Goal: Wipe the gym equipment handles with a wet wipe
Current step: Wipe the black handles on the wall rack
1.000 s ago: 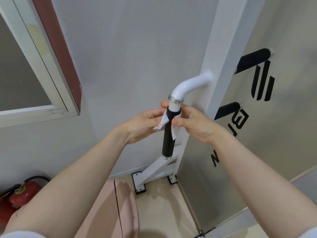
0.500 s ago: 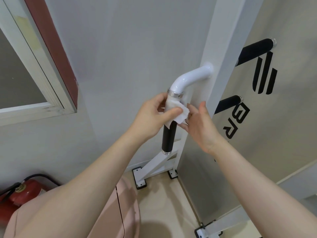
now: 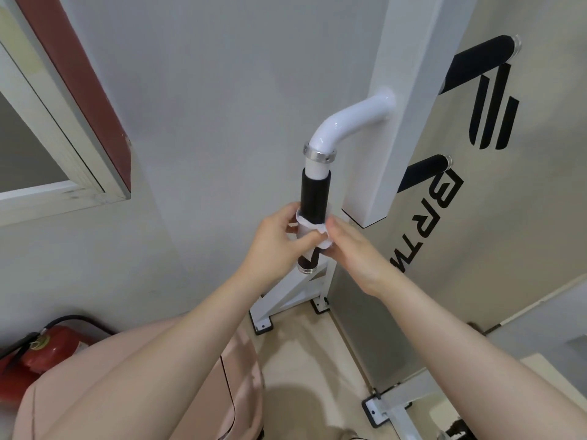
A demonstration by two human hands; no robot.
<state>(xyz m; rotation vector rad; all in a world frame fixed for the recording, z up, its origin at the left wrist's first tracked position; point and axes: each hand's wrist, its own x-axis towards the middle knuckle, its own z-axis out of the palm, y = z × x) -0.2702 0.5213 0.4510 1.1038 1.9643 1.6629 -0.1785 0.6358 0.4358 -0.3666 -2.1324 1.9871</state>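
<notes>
Standing before the white frame [image 3: 409, 90], I note two further black handles [image 3: 476, 63] on its far side, not yet attended. The near grip [image 3: 314, 195] hangs upright below its steel collar [image 3: 319, 154]. My left hand [image 3: 279, 246] and right hand [image 3: 352, 249] meet on the lower half of that grip, fingers curled, each pinching the wet wipe [image 3: 313, 225] wrapped around it. Half a second ago the wipe sat just under the collar; it has since travelled down the grip. Judgement: upper section wiped, lowest section outstanding, other handles to follow. A red extinguisher [image 3: 47, 350] lies at lower left.
</notes>
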